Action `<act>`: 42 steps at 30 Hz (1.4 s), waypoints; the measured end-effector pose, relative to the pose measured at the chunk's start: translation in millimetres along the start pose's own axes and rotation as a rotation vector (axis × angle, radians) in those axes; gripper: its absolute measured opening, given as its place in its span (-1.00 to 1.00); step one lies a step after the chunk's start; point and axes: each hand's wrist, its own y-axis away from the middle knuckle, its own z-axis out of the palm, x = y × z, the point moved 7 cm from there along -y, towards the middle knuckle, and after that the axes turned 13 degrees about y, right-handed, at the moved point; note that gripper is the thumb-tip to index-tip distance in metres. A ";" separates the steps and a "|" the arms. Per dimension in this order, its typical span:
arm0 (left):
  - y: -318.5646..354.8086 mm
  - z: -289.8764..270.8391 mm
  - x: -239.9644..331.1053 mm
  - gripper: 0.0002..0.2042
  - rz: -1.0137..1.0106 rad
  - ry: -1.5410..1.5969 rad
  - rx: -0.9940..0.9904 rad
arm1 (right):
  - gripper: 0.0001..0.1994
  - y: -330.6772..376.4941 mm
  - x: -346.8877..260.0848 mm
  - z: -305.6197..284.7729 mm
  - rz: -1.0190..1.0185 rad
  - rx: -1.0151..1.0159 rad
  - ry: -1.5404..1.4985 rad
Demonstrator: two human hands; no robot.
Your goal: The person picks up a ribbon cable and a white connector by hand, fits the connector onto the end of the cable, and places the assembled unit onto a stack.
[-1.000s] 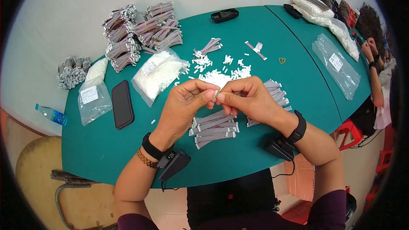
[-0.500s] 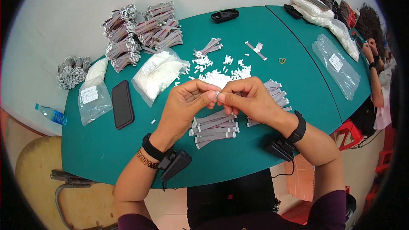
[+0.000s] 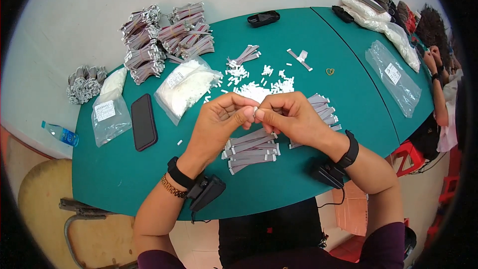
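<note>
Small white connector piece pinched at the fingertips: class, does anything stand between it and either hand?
Nothing visible does. The left hand and the right hand meet fingertip to fingertip on the small white connector piece, held above the grey ribbon cables on the green table.

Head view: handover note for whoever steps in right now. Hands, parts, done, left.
Left hand and right hand: fingertips pinched together on one small white connector, held above the green table.
Parts: loose white connectors piled just beyond the hands; bag of white connectors to the left; flat grey ribbon cables stacked under the hands, more to the right.
Done: bundled cables at the far left edge.
Left: the loose pile and both flat stacks.
</note>
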 end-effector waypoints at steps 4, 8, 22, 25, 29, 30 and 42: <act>-1.0 -0.5 0.2 -0.78 -0.038 -0.035 -0.022 | -0.84 0.0 3.0 0.8 -0.001 -0.017 -0.015; 1.0 2.9 3.8 -0.73 -0.063 -0.202 -0.075 | -0.84 -0.3 4.0 1.7 -0.012 -0.031 -0.020; 6.0 7.8 -1.6 -0.71 0.105 -0.439 -0.121 | -0.83 4.9 4.9 7.6 0.022 -0.047 0.004; 5.9 8.5 -4.0 -0.71 0.099 -0.454 -0.103 | -0.83 5.1 3.6 7.3 0.025 -0.035 0.009; 6.5 11.3 -2.8 -0.71 0.111 -0.482 -0.078 | -0.83 5.3 4.6 6.9 0.032 -0.017 0.025; 7.5 12.1 -1.2 -0.71 0.125 -0.496 -0.069 | -0.83 5.3 5.2 7.5 0.036 -0.014 0.033; 0.6 -2.4 4.1 -0.70 0.091 -0.295 -0.044 | -0.81 -0.4 7.6 3.9 0.061 -0.091 0.007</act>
